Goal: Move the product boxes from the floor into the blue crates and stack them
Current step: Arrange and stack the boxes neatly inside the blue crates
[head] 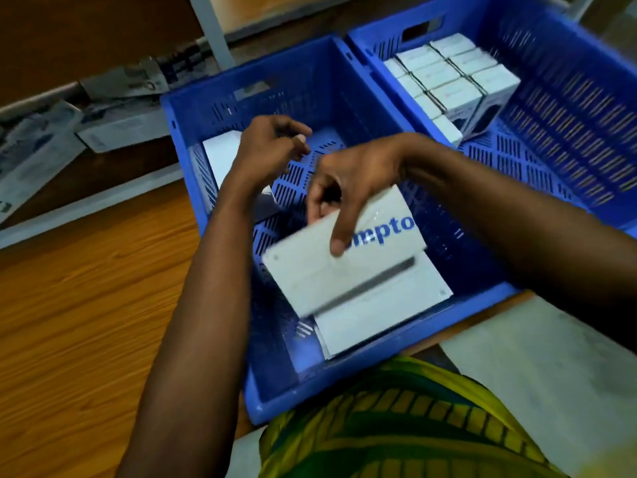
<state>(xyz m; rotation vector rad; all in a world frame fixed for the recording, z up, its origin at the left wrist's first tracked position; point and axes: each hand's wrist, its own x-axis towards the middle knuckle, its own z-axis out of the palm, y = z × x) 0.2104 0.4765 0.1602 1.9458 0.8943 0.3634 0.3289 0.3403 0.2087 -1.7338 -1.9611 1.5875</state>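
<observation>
Right hand point(344, 198) gripping white product box point(331, 270) at top edge, tilted over near blue crate point(379, 343), approx 6 o'clock inside. Left hand point(265, 150) loosely curled, holding nothing, 11 o'clock. Probably light, stiff cardboard w/ slick wrap; best pinched by edges.

I note a white flat cardboard product box with blue lettering point(348, 257), tilted above the near blue perforated plastic crate point(379, 343). A plain white box point(382, 312) lies flat at that crate's near end; another white box point(220, 157) lies at its far left. The far right blue crate point(568, 98) holds a tight stack of small white boxes point(451, 77).
</observation>
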